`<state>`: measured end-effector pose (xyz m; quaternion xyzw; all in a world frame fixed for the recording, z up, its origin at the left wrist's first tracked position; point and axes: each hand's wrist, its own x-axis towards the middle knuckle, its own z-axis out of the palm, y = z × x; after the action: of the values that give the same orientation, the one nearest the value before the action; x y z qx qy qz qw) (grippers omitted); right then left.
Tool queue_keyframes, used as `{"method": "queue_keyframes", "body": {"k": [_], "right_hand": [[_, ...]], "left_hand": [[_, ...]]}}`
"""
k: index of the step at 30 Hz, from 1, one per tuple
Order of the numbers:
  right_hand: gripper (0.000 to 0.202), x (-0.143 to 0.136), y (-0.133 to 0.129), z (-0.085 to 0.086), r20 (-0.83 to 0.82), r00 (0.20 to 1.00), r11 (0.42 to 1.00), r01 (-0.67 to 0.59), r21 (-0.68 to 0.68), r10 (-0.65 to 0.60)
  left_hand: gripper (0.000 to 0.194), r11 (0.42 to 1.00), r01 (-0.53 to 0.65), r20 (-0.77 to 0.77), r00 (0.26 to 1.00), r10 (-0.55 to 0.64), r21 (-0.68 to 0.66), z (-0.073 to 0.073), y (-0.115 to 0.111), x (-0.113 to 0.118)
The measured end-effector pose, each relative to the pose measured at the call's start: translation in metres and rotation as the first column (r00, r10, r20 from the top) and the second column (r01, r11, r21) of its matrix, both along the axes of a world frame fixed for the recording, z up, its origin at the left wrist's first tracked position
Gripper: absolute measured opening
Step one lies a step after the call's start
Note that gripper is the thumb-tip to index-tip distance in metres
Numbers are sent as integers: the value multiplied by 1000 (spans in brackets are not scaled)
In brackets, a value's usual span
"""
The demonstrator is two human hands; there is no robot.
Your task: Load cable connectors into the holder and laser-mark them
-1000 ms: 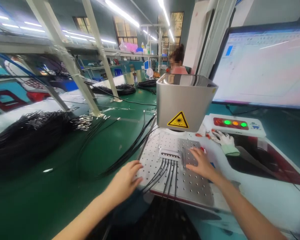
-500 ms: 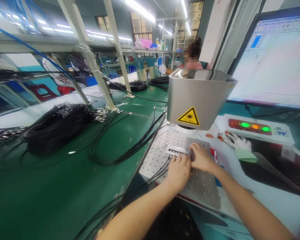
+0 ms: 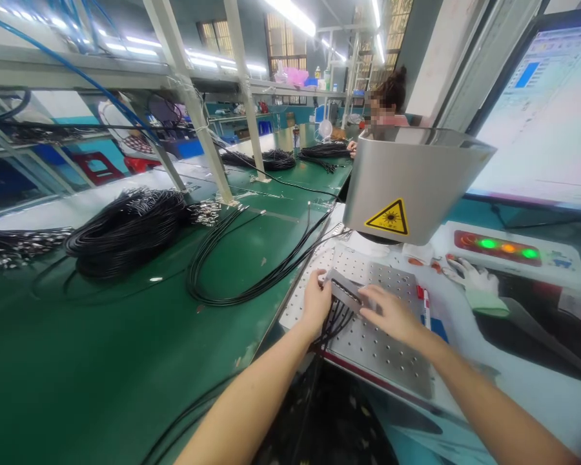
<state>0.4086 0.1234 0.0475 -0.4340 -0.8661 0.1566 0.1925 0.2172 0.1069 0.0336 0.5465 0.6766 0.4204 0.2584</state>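
Black cables (image 3: 337,318): bunched below the slotted block (image 3: 343,281); a second ago, fanned out.
Right hand (image 3: 392,316): half open at block's right end; contact unclear.
Left hand (image 3: 317,302): curled round left end, apparently gripping.
Block: over perforated plate (image 3: 382,352), newly askew; seemingly unfixed, being repositioned.
Machine head (image 3: 416,177): beyond.

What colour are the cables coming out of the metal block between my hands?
The cables are black, best seen in the head view.
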Motion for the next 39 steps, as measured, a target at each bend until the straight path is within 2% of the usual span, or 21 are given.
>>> {"method": "queue_keyframes", "body": {"k": [3,7,11,16,21,26,31,35,39], "right_hand": [[27,-4,-10,-15,124,992,998,-18,62,10],[22,-10,-13,-23,158,986,982,-76,174,48],[20,-10,-11,-27,135,989,968,-85,235,54],[19,-6,-6,-29,91,993,962,-96,254,75],[19,4,8,-29,43,999,967,-37,254,26],[18,16,13,-28,75,997,963,-52,265,33],[15,21,14,-31,73,997,964,-51,263,33],[12,16,14,-33,48,999,967,-21,254,9],[20,16,-2,-32,19,998,964,56,260,-63]], "left_hand": [[25,1000,1,-98,995,-3,-22,-11,-1,-11],[19,998,41,-280,958,-52,-45,-12,-3,-20],[22,978,203,-426,880,-208,-58,-10,-7,-29],[21,902,424,-555,732,-395,-83,-12,-6,-43],[23,872,481,-645,637,-423,-96,-17,10,-37],[23,860,499,-699,577,-423,-109,-15,14,-25],[23,868,482,-718,560,-413,-123,-13,10,-22],[22,876,471,-711,580,-397,-105,-15,11,-22],[18,870,492,-684,622,-382,-39,-9,12,-28]]}}
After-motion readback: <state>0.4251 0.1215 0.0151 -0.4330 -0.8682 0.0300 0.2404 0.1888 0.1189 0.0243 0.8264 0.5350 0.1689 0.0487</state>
